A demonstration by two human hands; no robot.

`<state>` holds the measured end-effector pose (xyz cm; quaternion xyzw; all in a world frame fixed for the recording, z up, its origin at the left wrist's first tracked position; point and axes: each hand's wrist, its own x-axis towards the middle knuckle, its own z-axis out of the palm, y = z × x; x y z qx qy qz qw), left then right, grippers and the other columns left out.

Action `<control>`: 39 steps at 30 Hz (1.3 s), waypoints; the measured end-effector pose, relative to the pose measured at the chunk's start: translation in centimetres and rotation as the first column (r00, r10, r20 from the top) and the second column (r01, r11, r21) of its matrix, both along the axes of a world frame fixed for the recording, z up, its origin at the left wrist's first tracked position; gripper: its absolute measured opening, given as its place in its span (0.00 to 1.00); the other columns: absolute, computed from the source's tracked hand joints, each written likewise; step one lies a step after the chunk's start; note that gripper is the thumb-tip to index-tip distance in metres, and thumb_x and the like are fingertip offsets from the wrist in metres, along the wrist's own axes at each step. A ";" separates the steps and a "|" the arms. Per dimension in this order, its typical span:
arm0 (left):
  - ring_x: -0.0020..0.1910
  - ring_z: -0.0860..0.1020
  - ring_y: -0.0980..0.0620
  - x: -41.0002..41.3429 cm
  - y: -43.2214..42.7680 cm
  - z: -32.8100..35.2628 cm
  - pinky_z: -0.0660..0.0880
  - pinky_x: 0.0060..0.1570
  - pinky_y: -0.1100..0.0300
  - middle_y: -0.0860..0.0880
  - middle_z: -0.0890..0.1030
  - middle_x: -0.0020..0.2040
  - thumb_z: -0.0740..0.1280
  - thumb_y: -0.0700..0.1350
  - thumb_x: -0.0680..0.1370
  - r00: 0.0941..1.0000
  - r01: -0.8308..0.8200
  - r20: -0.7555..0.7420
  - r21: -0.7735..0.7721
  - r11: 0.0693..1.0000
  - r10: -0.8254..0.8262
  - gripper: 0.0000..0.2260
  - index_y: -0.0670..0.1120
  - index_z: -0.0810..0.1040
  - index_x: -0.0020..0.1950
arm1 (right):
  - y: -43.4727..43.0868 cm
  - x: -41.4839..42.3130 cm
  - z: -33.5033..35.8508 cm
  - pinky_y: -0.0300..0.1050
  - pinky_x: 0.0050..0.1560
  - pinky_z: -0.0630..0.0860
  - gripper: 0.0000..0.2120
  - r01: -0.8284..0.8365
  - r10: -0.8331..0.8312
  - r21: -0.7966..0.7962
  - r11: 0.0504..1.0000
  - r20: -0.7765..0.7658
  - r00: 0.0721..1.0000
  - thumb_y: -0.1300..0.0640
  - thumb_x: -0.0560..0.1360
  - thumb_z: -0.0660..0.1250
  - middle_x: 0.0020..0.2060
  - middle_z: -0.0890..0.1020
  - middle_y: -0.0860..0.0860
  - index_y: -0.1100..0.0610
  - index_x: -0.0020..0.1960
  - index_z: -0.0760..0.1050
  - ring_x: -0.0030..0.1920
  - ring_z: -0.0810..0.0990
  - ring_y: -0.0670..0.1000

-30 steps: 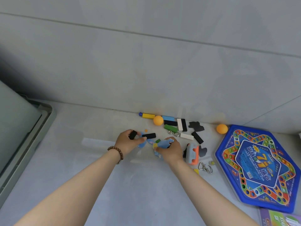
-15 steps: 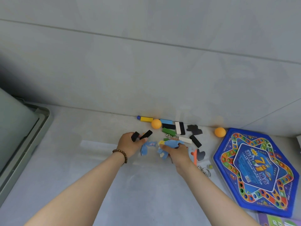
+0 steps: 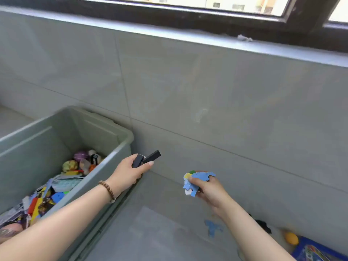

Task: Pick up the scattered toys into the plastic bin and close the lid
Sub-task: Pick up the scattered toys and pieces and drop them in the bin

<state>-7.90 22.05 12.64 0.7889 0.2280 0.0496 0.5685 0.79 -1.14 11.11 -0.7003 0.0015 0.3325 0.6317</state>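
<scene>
The grey-green plastic bin (image 3: pixel 120 149) stands open at the left, with several toys inside. My left hand (image 3: pixel 130 173) hovers by the bin's right rim and grips two black blocks (image 3: pixel 148 158). My right hand (image 3: pixel 207 189) is in the air to the right, apart from the bin, holding a bunch of blue puzzle pieces (image 3: pixel 195 180). A blue puzzle piece (image 3: pixel 213 227) lies on the floor below my right forearm. An orange ball (image 3: pixel 291 238) and a black piece (image 3: pixel 263 225) lie near the wall at the lower right. No lid is in view.
A blue game board (image 3: pixel 316 251) lies on the floor at the bottom right corner. A tiled wall (image 3: pixel 207 100) rises behind, with a window sill (image 3: pixel 188 36) above. Grey floor tiles (image 3: pixel 150 232) stretch between the bin and the toys.
Both hands have lifted off the floor with their toys and moved left toward the bin. The view has swung up and left, bringing the bin's inside into sight.
</scene>
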 end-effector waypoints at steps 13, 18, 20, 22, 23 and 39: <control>0.45 0.76 0.50 -19.5 21.0 0.3 0.77 0.43 0.60 0.47 0.76 0.48 0.64 0.45 0.79 0.858 -0.513 -0.208 -0.321 0.796 0.469 0.06 0.43 0.75 0.51 | 30.8 -11.7 4.7 0.40 0.40 0.81 0.10 -0.370 0.373 0.053 0.928 -0.090 0.923 0.61 0.78 0.63 0.52 0.79 0.61 0.65 0.56 0.72 0.48 0.82 0.55; 0.51 0.73 0.50 -21.7 23.7 -1.8 0.68 0.54 0.59 0.47 0.76 0.51 0.61 0.48 0.80 0.816 -0.477 -0.328 0.082 0.875 0.476 0.10 0.44 0.79 0.50 | 30.7 -11.5 2.7 0.47 0.53 0.77 0.17 -0.389 0.419 -0.217 0.895 0.118 0.900 0.59 0.77 0.63 0.58 0.75 0.59 0.63 0.64 0.70 0.57 0.77 0.56; 0.53 0.75 0.49 -21.3 23.4 -1.9 0.69 0.54 0.59 0.46 0.79 0.54 0.61 0.49 0.80 0.816 -0.442 -0.334 0.167 0.881 0.472 0.12 0.43 0.79 0.55 | 28.7 -10.6 2.4 0.45 0.53 0.78 0.18 -0.383 0.416 -0.194 0.903 0.171 0.893 0.59 0.77 0.64 0.61 0.75 0.55 0.60 0.66 0.70 0.55 0.77 0.52; 0.59 0.75 0.48 -19.8 22.3 -1.3 0.68 0.56 0.60 0.45 0.78 0.60 0.62 0.49 0.79 0.836 -0.407 -0.311 0.203 0.891 0.453 0.15 0.41 0.76 0.60 | 26.3 -9.2 2.6 0.46 0.57 0.77 0.16 -0.367 0.405 -0.193 0.910 0.231 0.884 0.58 0.77 0.64 0.61 0.76 0.52 0.57 0.64 0.72 0.55 0.77 0.49; 0.62 0.74 0.48 -18.8 21.5 -0.8 0.68 0.59 0.60 0.45 0.76 0.62 0.61 0.49 0.79 0.854 -0.374 -0.297 0.222 0.901 0.427 0.16 0.42 0.74 0.63 | 24.9 -8.3 2.7 0.47 0.59 0.76 0.14 -0.358 0.402 -0.200 0.912 0.258 0.878 0.58 0.77 0.64 0.60 0.77 0.52 0.55 0.62 0.73 0.57 0.76 0.49; 0.71 0.63 0.47 2.0 -6.4 -2.7 0.63 0.69 0.56 0.46 0.68 0.71 0.61 0.57 0.78 0.923 0.342 -0.340 0.506 0.792 -0.181 0.26 0.46 0.64 0.72 | -11.0 3.2 -1.0 0.42 0.58 0.67 0.19 0.035 0.126 -0.531 0.847 0.264 0.956 0.55 0.75 0.67 0.68 0.71 0.52 0.55 0.65 0.71 0.68 0.68 0.54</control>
